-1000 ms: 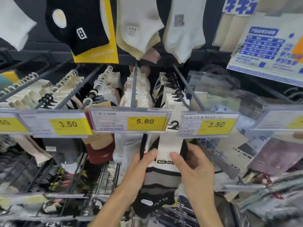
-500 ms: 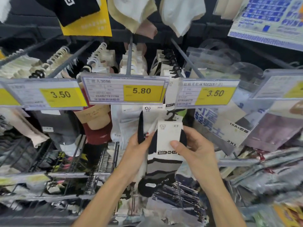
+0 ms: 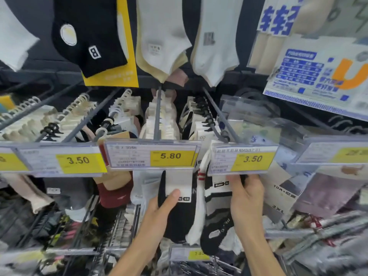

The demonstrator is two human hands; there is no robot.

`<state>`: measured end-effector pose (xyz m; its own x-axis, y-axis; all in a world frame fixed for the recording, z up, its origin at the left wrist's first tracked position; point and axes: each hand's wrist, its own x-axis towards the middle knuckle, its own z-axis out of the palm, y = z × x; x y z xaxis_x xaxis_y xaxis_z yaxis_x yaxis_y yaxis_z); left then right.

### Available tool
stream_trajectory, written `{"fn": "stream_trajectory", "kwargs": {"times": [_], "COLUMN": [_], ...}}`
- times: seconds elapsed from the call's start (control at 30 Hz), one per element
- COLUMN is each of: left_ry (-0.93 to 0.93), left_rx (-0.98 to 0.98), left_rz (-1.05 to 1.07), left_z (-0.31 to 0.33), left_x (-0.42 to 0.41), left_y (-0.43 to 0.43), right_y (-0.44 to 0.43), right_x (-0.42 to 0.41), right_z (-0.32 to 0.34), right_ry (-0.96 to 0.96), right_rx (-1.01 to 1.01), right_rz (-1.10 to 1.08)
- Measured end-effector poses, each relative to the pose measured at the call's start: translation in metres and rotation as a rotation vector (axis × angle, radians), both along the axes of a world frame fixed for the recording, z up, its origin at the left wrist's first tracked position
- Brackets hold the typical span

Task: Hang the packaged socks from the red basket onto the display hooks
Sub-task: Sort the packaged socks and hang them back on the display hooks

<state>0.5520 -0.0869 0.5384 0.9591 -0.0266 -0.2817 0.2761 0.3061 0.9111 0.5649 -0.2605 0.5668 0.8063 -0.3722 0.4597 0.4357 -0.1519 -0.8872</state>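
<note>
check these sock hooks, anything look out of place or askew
Mildly: a few black hangers sit among cream hangers in a left-hand row, suggesting mixed stock. Nothing looks spilled or damaged.

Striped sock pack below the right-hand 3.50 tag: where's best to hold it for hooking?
Pinch the striped sock pack by its stiff white card, coming from the right, where the right hand holds it. The knit below hangs limp, and a white sock hangs close on its left.
</note>
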Motion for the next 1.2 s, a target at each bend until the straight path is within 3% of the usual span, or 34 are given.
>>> {"fn": "stream_trajectory", "kwargs": {"times": [0.27, 0.47, 0.7, 0.83, 0.97, 1.1, 1.2], "left_ry": [-0.009, -0.061, -0.107, -0.153, -0.201, -0.296, -0.339], "left_rx": [-0.053, -0.016, -0.008, 0.045, 0.1, 0.107, 0.113], "left_rz": [-0.022, -0.076, -0.098, -0.146, -0.176, -0.198, -0.199], "left_z": [-0.003, -0.003, -0.001, 0.002, 0.005, 0.007, 0.002], "left_x": [-0.001, -0.003, -0.006, -0.005, -0.007, -0.009, -0.007], "left_y": [0.005, 0.007, 0.005, 0.003, 0.005, -0.001, -0.005], "right_y": [0.005, 0.006, 0.001, 0.003, 0.021, 0.036, 0.031], "right_x": [0.024, 0.028, 0.032, 0.022, -0.023, -0.038, -0.036], "right_z": [-0.005, -0.012, -0.013, -0.014, -0.022, -0.012, -0.009], "right_ry": [-0.086, -0.158, -0.105, 0.045, -0.133, -0.039, -0.002], "right_rx": [0.04, -0.058, -0.275, -0.163, -0.196, -0.123, 0.027], "right_rz": [-0.035, -0.038, -0.064, -0.055, -0.199, 0.123, 0.19]}}
